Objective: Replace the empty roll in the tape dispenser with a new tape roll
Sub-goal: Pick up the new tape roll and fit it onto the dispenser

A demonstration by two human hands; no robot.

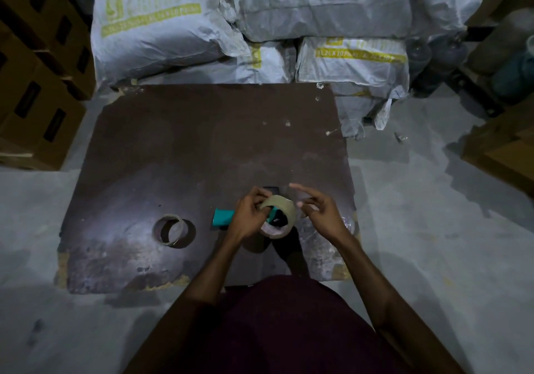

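A new roll of clear tape (pixel 284 210) is held just above the dark brown board (pixel 185 148), near its front edge. My left hand (pixel 249 214) grips the roll, fingers curled over its rim and through its core. Under and behind that hand lies the tape dispenser (pixel 223 218), its teal handle sticking out to the left and its dark head mostly hidden. My right hand (pixel 319 210) hovers just right of the roll, index finger stretched forward, the other fingers loosely bent, holding nothing I can make out. The empty cardboard core (pixel 169 230) stands alone on the board to the left.
Grey sacks with yellow print (pixel 161 26) are piled behind the board. Stacked cardboard boxes (pixel 34 84) stand at the left, and a wooden crate (pixel 502 142) at the right. A crumpled clear wrapper (pixel 345 223) lies at the board's right edge. Grey concrete floor surrounds the board.
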